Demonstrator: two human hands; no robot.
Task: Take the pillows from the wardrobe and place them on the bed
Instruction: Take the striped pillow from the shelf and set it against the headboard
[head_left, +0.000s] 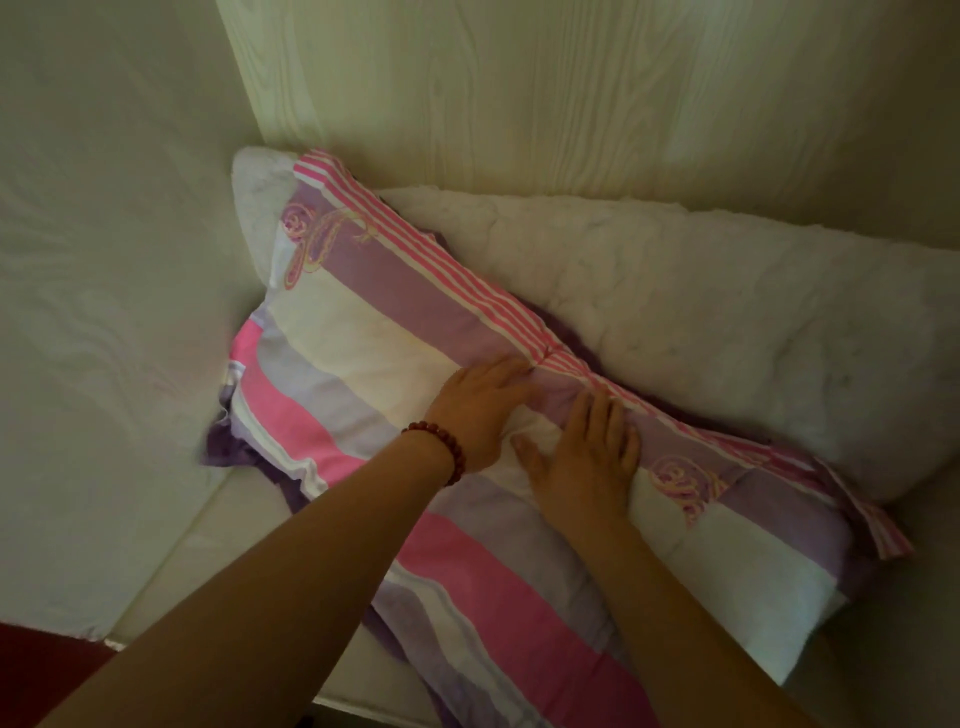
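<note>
A pillow in a pink, purple and white striped cover (363, 332) lies slanted on the pale wardrobe shelf (208, 525). Behind it a plain white pillow (727, 322) leans against the back panel. Both of my hands rest on the striped pillow near its far, pink-striped edge. My left hand (480, 410), with a red bead bracelet on the wrist, curls its fingers into the fabric at that edge. Just to the right of it, my right hand (584, 460) presses down with its fingertips dug into the same fold.
The wardrobe's wood-grain back panel (571, 104) and left side wall (104, 260) close in the pillows. A purple frill (228, 449) sticks out under the striped pillow's left corner. A dark red surface (36, 675) shows at the bottom left, below the shelf's front edge.
</note>
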